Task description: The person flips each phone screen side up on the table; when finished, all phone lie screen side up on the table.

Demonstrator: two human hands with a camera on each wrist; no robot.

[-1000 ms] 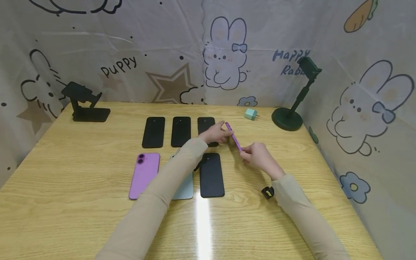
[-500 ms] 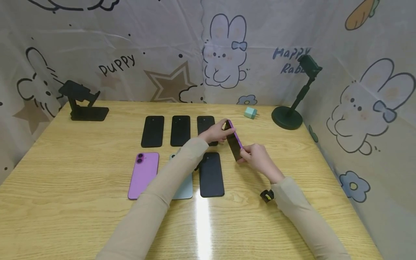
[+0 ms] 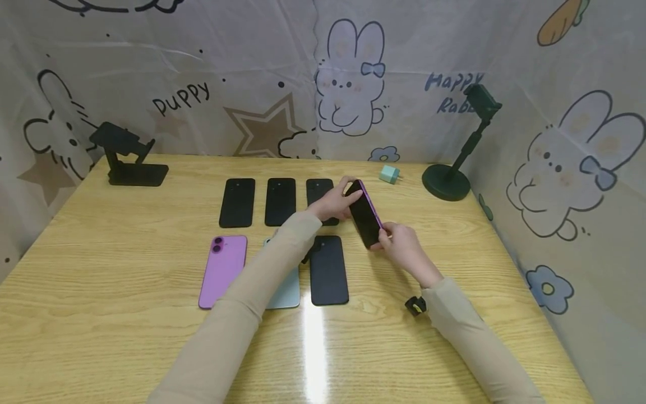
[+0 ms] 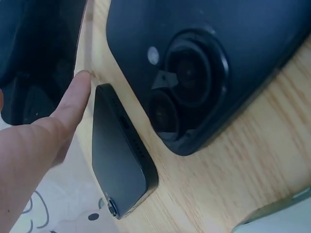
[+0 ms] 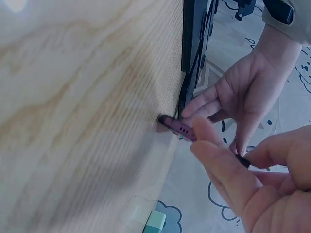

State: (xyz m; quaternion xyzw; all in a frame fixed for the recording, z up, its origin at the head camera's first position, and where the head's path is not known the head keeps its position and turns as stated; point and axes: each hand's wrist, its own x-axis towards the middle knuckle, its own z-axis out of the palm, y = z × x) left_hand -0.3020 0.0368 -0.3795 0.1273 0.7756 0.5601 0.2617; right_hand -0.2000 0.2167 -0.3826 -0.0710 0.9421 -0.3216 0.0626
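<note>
A purple-edged phone (image 3: 365, 216) is held at a slant over the table, its black screen toward me. My left hand (image 3: 333, 203) pinches its upper end, thumb over the screen side. My right hand (image 3: 404, 244) grips the lower right corner between thumb and fingers. In the right wrist view the phone's purple bottom edge (image 5: 180, 128) shows between both hands. Right below the left forearm lies a dark phone (image 3: 329, 272), back up. Beside it a pale blue phone (image 3: 286, 292) is partly covered by the left sleeve. A purple phone (image 3: 223, 272) lies farther left.
Behind these, three black phones (image 3: 237, 203) lie in a row, the rightmost partly hidden by my left hand. A green charger plug (image 3: 389, 174) and a dark green stand (image 3: 447, 182) are at the back right. A black stand (image 3: 136, 174) occupies the back left corner.
The held phone has turned from edge-on to showing its black screen toward me. Both hands keep hold of it and have shifted only slightly.
</note>
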